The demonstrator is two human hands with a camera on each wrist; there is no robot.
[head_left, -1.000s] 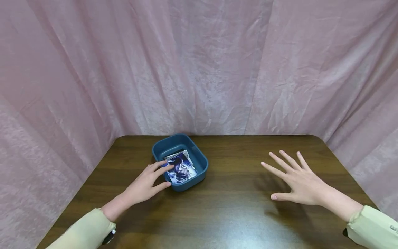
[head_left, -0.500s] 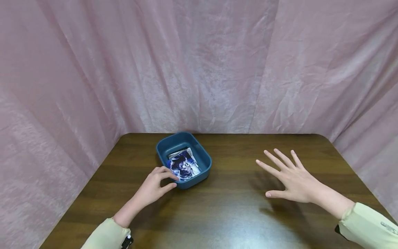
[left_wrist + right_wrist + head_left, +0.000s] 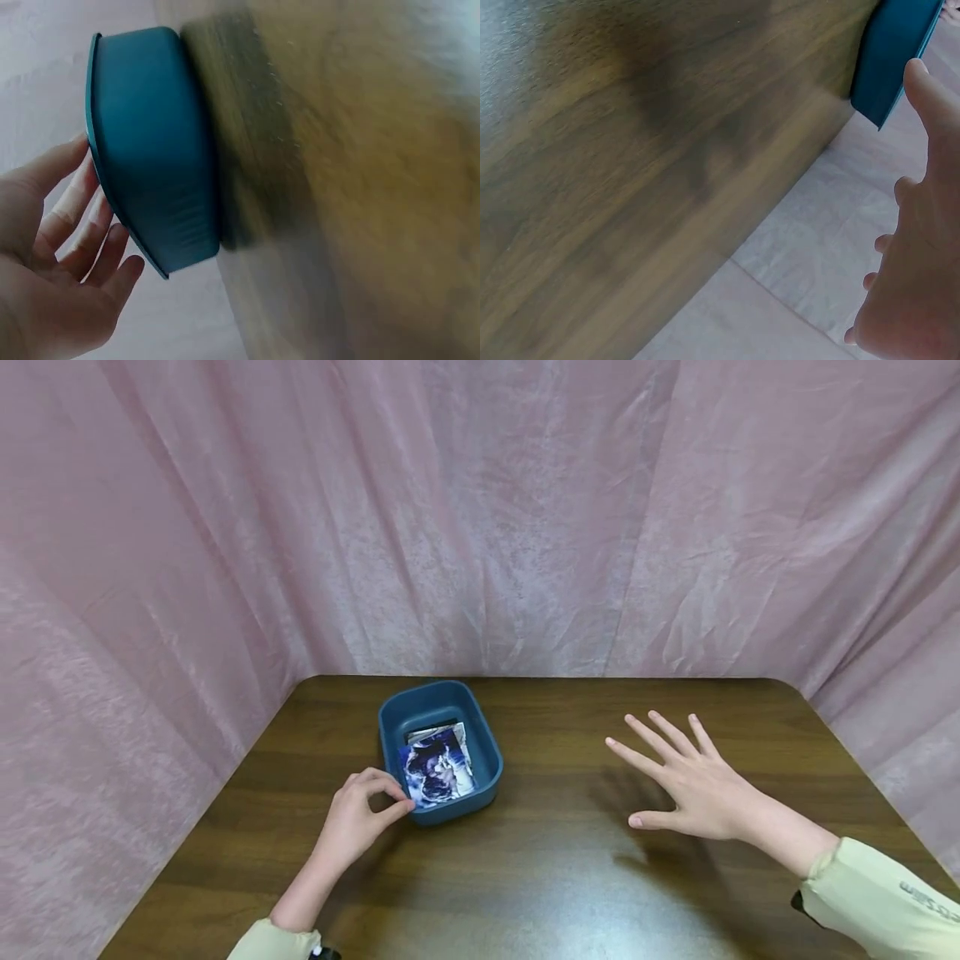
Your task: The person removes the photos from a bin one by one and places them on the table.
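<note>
A blue tub [image 3: 440,752] is sitting on the brown wooden table [image 3: 540,877], toward the back and a bit to the left. A shiny picture packet [image 3: 438,768] in blue and white is lying inside the tub, leaning up on its near wall.

The left hand [image 3: 360,814] is resting at the near left corner of the tub. Its fingers are bending in a little, and the thumb and one fingertip are sitting right at the rim. From the head view I cannot tell if they are pinching the rim or only touching it. In the left wrist view the fingers [image 3: 71,225] are lying loose and fairly straight just beside the tub's rim, holding nothing.

The right hand [image 3: 693,781] is hanging over the table, well apart from the tub on the right side. Its fingers are spreading wide and flat, palm down, and it is holding nothing.

A pink curtain [image 3: 480,518] is hanging all around the back and sides of the table
</note>
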